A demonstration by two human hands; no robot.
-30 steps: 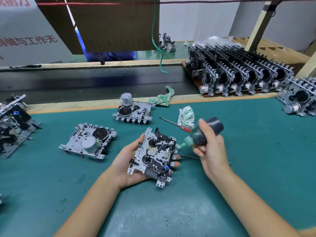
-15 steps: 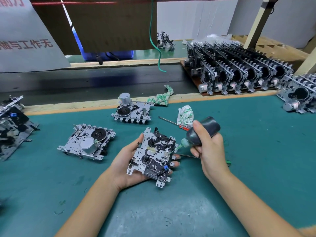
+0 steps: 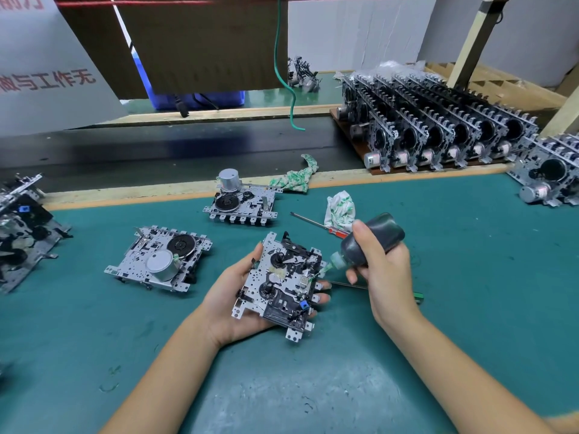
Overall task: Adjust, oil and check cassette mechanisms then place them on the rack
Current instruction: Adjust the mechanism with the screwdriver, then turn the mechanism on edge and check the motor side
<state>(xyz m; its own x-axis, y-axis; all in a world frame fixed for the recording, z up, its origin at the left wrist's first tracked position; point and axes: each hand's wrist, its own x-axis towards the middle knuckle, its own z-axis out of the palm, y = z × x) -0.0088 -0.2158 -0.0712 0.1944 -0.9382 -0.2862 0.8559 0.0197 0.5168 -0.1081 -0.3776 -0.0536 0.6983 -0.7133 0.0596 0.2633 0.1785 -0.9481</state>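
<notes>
At frame centre, my left hand (image 3: pixel 233 296) cradles a cassette mechanism (image 3: pixel 283 285) face-up, fingers curled under, so my right hand (image 3: pixel 383 274), gripping the oil bottle (image 3: pixel 369 242), can aim its nozzle.

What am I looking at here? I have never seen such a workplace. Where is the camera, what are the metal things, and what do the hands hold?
The camera sits on a person's head and looks down at their two bare hands over a green table. There is no robot.

The left hand holds a cassette mechanism, a flat metal plate with small wheels and levers. The right hand grips a dark oil bottle and points its green nozzle at the mechanism's right edge.

Two more mechanisms lie on the table, with crumpled cloths and a red-handled screwdriver. At the back right, a rack holds rows of mechanisms standing on edge.
</notes>
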